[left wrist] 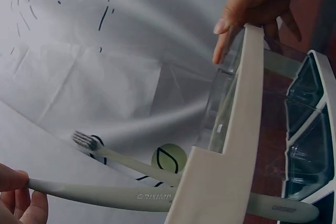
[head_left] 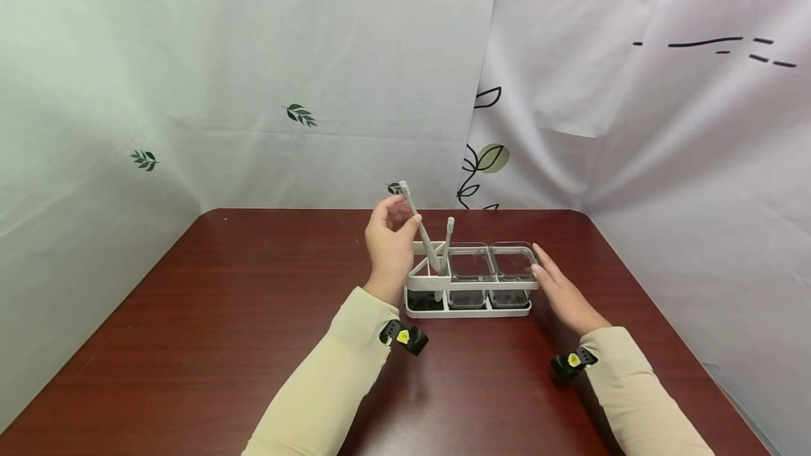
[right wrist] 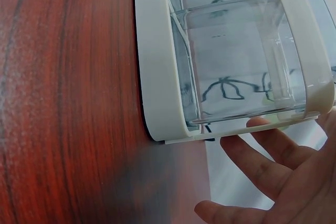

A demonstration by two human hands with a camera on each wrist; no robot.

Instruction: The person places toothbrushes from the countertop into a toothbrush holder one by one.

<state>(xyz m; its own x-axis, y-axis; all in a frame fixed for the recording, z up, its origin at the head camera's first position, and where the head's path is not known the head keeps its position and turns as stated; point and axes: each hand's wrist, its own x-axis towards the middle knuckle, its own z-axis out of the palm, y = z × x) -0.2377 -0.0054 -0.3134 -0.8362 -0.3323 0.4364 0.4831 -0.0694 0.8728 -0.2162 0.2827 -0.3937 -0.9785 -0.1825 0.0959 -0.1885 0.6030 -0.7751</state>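
A white toothbrush holder [head_left: 491, 286] stands on the table, with two clear cups [head_left: 469, 267] in its right part. My left hand [head_left: 389, 248] pinches a pale toothbrush [head_left: 426, 239] near its head, between thumb and fingers. Its handle leans down through the holder's left section, as the left wrist view shows. Beside it a second toothbrush [head_left: 448, 241] stands in the holder, bristles up. My right hand [head_left: 565, 295] rests at the holder's right end, fingers [right wrist: 257, 163] extended against its side; the right wrist view shows a cup wall just behind the frame.
The holder sits toward the far side of a dark red-brown wooden table [head_left: 253, 301]. A pale printed cloth [head_left: 380, 55] hangs behind the table and along its sides. Black wrist cameras [head_left: 405, 337] are strapped over both sleeves.
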